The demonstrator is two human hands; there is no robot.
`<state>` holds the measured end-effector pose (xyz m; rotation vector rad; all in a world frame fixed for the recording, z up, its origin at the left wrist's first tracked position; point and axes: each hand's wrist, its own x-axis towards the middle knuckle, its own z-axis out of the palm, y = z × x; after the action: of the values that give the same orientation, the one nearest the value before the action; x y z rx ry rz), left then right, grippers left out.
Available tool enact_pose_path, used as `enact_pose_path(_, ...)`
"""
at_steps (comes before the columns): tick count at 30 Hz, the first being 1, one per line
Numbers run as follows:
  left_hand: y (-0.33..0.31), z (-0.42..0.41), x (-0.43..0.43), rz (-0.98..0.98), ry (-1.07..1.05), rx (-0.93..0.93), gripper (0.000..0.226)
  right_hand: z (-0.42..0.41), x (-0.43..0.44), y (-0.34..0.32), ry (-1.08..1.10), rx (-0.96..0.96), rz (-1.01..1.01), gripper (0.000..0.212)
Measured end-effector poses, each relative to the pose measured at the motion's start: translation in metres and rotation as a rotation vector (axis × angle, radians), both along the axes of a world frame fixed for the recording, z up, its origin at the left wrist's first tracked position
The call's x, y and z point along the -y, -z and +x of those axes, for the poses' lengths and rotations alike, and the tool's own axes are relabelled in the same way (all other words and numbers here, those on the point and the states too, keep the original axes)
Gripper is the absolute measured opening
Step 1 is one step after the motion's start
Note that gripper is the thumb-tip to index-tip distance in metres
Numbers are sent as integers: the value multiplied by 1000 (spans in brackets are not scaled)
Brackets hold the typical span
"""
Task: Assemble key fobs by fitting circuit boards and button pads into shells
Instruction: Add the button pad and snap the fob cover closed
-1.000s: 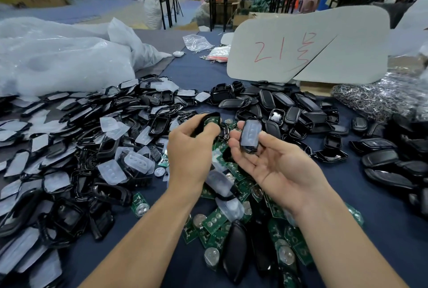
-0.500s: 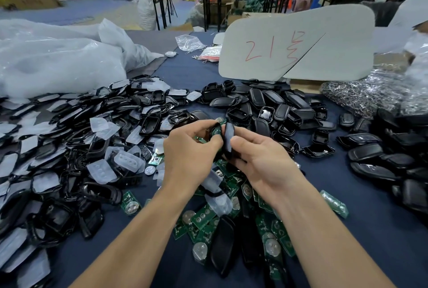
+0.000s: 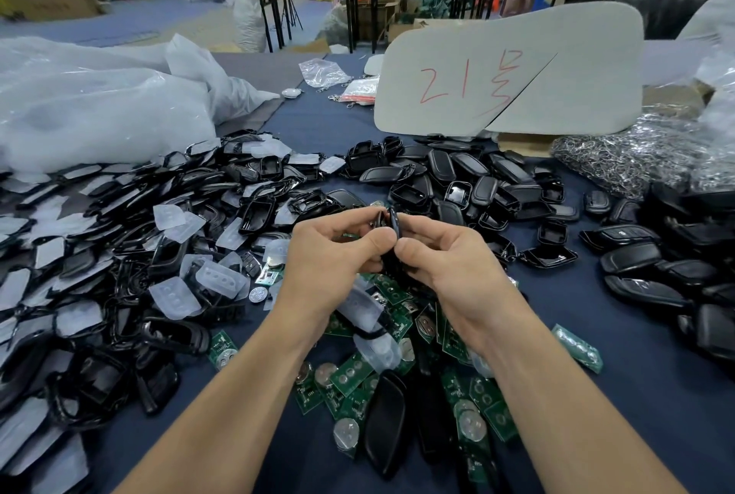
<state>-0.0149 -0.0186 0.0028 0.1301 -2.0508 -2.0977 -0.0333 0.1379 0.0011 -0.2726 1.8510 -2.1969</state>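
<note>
My left hand (image 3: 334, 255) and my right hand (image 3: 449, 259) meet above the table's middle and pinch a black key fob (image 3: 389, 221) between them, edge-on to the camera, its two shell halves pressed together. A bit of green circuit board shows by my left fingers. Under my hands lies a heap of green circuit boards (image 3: 358, 374) with coin cells. Clear button pads (image 3: 175, 296) and black shell frames (image 3: 254, 215) cover the left side. Black shell backs (image 3: 477, 183) are piled behind my hands.
Finished black fobs (image 3: 636, 255) lie at the right. A grey foam board (image 3: 517, 76) with red writing stands at the back. White plastic bags (image 3: 99, 104) fill the far left, a bag of metal rings (image 3: 636, 155) the far right. Bare blue cloth (image 3: 636, 394) shows near right.
My right hand, which held a black shell back flat on its open fingers, has brought it up against the part in my left hand. Both hands now pinch the joined fob.
</note>
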Motion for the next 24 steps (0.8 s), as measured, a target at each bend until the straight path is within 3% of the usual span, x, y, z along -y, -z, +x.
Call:
enact_pose_path(10, 2, -2, 2, -4, 65, -7, 30, -1, -3, 1, 3, -120, 106, 32)
enact_pose_path(19, 1, -1, 7, -3, 105, -95, 41, 4, -2, -2, 53, -233, 211, 50)
enact_pose_path(21, 1, 0, 7, -15, 103, -104, 40, 7, -1, -3, 138, -314, 329, 52)
enact_pose_path(24, 4, -1, 1, -103, 15, -78, 19, 15, 5, -3, 251, -487, 635, 59)
